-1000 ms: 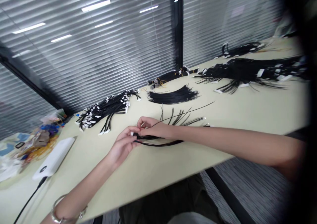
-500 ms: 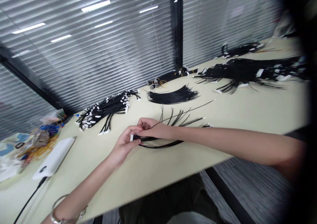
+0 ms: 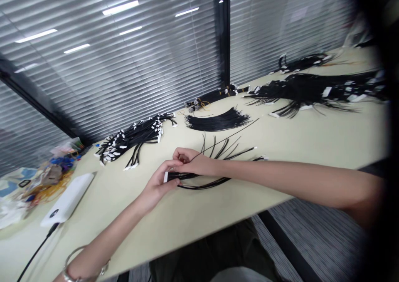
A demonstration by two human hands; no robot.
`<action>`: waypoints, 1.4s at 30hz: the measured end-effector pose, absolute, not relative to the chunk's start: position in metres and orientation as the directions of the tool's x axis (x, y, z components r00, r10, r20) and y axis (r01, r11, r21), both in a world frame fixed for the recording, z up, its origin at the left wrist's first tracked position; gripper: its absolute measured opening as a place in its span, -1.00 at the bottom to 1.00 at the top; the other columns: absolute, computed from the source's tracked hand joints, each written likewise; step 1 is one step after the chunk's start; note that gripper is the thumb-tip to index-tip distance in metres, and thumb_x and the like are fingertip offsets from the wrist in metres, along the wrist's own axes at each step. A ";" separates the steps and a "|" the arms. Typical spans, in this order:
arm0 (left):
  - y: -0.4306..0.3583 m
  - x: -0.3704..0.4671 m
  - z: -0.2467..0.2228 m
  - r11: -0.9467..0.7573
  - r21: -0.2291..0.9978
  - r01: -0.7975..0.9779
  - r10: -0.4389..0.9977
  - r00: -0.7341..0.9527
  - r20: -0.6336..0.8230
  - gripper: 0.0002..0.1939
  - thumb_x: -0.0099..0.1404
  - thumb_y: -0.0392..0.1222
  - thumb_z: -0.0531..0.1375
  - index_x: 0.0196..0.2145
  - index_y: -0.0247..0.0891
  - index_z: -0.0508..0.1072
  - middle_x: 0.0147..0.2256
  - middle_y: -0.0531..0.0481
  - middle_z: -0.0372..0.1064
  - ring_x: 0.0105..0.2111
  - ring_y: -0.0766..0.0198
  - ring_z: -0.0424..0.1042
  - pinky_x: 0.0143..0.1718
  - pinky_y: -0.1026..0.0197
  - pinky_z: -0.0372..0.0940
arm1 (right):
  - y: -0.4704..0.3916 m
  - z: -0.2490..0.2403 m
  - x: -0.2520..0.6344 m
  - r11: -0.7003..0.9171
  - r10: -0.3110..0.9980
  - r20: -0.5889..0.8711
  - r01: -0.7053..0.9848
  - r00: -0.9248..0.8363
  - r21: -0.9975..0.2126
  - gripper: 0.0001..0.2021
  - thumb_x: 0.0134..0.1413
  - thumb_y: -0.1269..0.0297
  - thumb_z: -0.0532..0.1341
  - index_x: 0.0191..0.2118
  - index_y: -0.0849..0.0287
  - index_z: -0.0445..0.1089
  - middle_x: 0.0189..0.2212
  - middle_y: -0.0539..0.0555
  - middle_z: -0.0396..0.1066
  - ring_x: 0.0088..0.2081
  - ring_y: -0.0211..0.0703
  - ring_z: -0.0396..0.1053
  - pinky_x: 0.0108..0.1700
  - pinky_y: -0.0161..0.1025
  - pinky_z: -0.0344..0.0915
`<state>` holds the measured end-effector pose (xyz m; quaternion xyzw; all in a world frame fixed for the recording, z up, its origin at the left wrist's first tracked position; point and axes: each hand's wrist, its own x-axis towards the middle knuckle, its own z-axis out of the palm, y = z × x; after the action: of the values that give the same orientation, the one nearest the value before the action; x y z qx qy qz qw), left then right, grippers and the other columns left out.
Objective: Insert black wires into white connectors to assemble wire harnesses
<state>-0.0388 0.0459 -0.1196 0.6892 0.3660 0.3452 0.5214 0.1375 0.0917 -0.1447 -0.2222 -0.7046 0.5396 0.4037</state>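
Note:
A white connector (image 3: 166, 176) with several black wires (image 3: 205, 186) running to the right lies between the thumb and fingers of my left hand (image 3: 160, 180). Just right of it, my right hand (image 3: 193, 160) reaches over the wires with its fingers pinched close to the left fingertips. One long thin black wire (image 3: 232, 135) slants up and to the right from my right hand. My right fingertips are partly hidden. Beyond the hands lies a loose bundle of cut black wires (image 3: 218, 120).
Black cables with white connectors (image 3: 134, 136) are piled at the back left, and more wire bundles (image 3: 305, 88) at the back right. At the left are a white power bank (image 3: 68, 199) with a cable and a heap of small bags (image 3: 51, 176). Window blinds stand behind the table (image 3: 193, 219).
The long thin wire's far end has shifted left and slightly up. My left fingers have moved slightly around the connector; my right hand is nearly still.

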 end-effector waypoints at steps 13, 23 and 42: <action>0.045 -0.037 -0.118 -0.128 0.988 0.082 0.874 0.480 0.073 -0.63 0.13 -0.32 0.21 -0.07 -0.15 0.38 -0.03 -0.07 0.26 -0.02 0.06 0.19 -0.11 0.14 0.23 | 0.089 -0.141 0.139 0.361 0.755 0.360 -0.111 -0.548 -0.926 -0.81 -0.01 0.23 0.22 -0.33 0.15 0.19 -0.42 -0.07 0.21 -0.39 -0.33 0.18 -0.36 -0.34 0.12; 0.046 -0.038 -0.118 -0.152 0.981 0.118 0.862 0.502 0.073 -0.63 0.15 -0.34 0.18 -0.06 -0.12 0.36 -0.02 -0.06 0.23 0.00 0.07 0.15 -0.10 0.13 0.23 | 0.088 -0.141 0.139 0.358 0.763 0.361 -0.115 -0.536 -0.927 -0.83 -0.03 0.28 0.22 -0.33 0.15 0.20 -0.43 -0.08 0.20 -0.39 -0.34 0.18 -0.35 -0.35 0.13; 0.048 -0.040 -0.120 -0.072 0.993 0.090 0.871 0.491 0.019 -0.63 0.14 -0.36 0.18 -0.08 -0.15 0.38 -0.07 -0.06 0.25 -0.10 0.11 0.25 -0.09 0.14 0.18 | 0.089 -0.144 0.138 0.375 0.746 0.365 -0.101 -0.557 -0.921 -0.85 0.00 0.27 0.20 -0.34 0.15 0.20 -0.45 -0.07 0.21 -0.42 -0.32 0.17 -0.37 -0.33 0.13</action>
<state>-0.0397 0.0478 -0.1200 0.6474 0.3711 0.3418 0.5712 0.1377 0.0890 -0.1437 -0.2243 -0.7189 0.5118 0.4135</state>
